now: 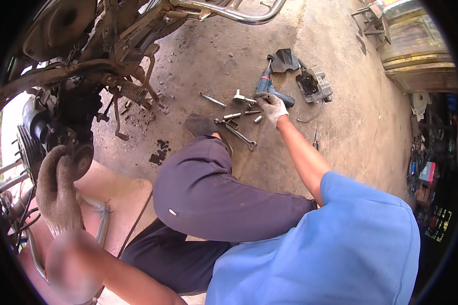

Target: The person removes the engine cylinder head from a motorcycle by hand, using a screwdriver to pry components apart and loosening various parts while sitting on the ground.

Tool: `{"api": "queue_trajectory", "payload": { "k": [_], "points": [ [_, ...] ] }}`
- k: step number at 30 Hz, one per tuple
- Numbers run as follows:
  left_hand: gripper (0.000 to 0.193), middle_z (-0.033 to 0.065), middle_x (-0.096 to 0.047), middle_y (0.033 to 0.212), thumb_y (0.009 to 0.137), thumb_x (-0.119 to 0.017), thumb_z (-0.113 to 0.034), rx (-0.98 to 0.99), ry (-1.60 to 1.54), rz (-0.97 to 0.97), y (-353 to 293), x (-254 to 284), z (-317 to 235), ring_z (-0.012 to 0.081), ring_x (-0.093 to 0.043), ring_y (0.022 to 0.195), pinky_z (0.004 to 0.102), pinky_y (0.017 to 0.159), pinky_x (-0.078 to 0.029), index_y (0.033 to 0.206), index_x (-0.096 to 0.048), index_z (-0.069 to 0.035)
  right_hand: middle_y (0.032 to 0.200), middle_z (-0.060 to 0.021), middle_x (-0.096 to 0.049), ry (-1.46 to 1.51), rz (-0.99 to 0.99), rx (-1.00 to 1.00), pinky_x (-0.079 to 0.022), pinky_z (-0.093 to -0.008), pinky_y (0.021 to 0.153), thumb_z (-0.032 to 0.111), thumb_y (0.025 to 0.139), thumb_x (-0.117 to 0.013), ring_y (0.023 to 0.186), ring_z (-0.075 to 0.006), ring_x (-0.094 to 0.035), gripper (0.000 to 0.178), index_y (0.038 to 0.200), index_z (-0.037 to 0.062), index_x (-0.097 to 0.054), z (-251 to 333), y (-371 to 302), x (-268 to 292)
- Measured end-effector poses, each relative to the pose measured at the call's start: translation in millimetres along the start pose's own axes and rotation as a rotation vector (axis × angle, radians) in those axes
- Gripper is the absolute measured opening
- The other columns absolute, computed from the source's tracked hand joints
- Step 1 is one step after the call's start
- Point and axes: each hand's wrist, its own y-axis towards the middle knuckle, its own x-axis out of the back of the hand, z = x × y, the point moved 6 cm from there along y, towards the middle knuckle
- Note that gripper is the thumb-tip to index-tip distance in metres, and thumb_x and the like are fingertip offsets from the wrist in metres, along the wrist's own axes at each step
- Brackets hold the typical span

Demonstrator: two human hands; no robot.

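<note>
Nearby, drill point(264, 84) and wrench point(240, 134) crowd the right hand point(273, 107).

Concrete floor point(351, 132) — brownish (stained, too).

The left glove point(61, 201) is taupe-brown knit with a paler cuff. The right glove point(274, 107) is off-white, smudged grey-brown over the fingers. The shirt point(315, 244) is plain mid-blue; the trousers point(208, 188) are dark purplish grey, with one small whitish mark. The shoe point(201, 125) is dark brownish grey. The engine point(79, 129) is black and dark grey. The coil spring point(134, 93) is rusty brown, the curved tube point(244, 19) bright chrome. The power drill point(264, 84) is slate blue and black, with a red band. The finned engine part point(319, 81) is pale grey around a black inside; the plastic cover point(286, 59) is charcoal. The wrench point(240, 134) is silver. The concrete floor point(351, 137) is tan-grey, blotched black; the board point(122, 190) is dull pink.
</note>
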Motion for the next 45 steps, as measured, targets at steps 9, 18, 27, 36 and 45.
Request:
{"api": "queue_trajectory", "payload": {
  "k": [9,18,27,36,45],
  "points": [
    [0.029,0.0123,-0.076,0.101,0.096,-0.074,-0.016,-0.316,-0.181,-0.044,-22.4,19.4,-26.0,0.0170,-0.072,0.088,0.0313,0.083,-0.057,0.122,-0.072,-0.003,0.098,-0.0033,-0.071,-0.215,0.343,0.697,-0.057,-0.0288,0.078,0.005,0.100,-0.063,0.091,-0.0131,-0.069,0.042,0.142,0.0096,-0.063,367.1,-99.4,-19.1],
    [0.031,0.0154,-0.068,0.111,0.084,-0.074,-0.008,-0.657,0.070,-0.472,-44.7,51.7,-48.2,0.0382,-0.068,0.098,0.0477,0.084,-0.056,0.115,-0.067,-0.008,0.092,-0.0154,-0.074,-0.194,0.642,0.903,-0.056,-0.0373,0.078,0.022,0.096,-0.074,0.083,-0.0207,-0.069,0.025,0.108,0.0009,-0.069,574.8,-223.6,-180.8],
    [0.023,0.0170,-0.075,0.106,0.088,-0.071,-0.009,-0.032,-0.279,-0.732,21.5,89.9,89.3,0.0283,-0.073,0.092,0.0389,0.087,-0.057,0.108,-0.071,0.002,0.108,-0.0210,-0.075,-0.022,0.697,0.935,-0.056,-0.0414,0.089,0.032,0.097,-0.072,0.100,-0.0340,-0.074,0.046,0.133,0.0054,-0.063,561.5,-219.1,-241.8],
    [0.023,0.0036,-0.065,0.076,0.100,-0.065,-0.021,0.238,-0.532,-0.838,57.0,103.6,165.8,0.0111,-0.058,0.061,0.0285,0.052,-0.047,0.108,-0.072,0.000,0.112,-0.0231,-0.072,-0.280,0.666,1.070,-0.056,-0.0506,0.090,0.029,0.096,-0.068,0.103,-0.0427,-0.069,0.037,0.126,0.0086,-0.065,540.2,-208.3,-251.8],
    [0.027,0.0128,-0.077,0.096,0.094,-0.071,-0.017,0.107,-0.135,-0.852,64.8,107.2,160.1,0.0218,-0.071,0.086,0.0358,0.083,-0.057,0.113,-0.073,0.002,0.107,-0.0203,-0.072,-0.335,0.702,1.252,-0.058,-0.0503,0.086,0.025,0.095,-0.065,0.099,-0.0410,-0.071,0.028,0.116,0.0059,-0.065,526.0,-209.6,-243.0]
  ]
}}
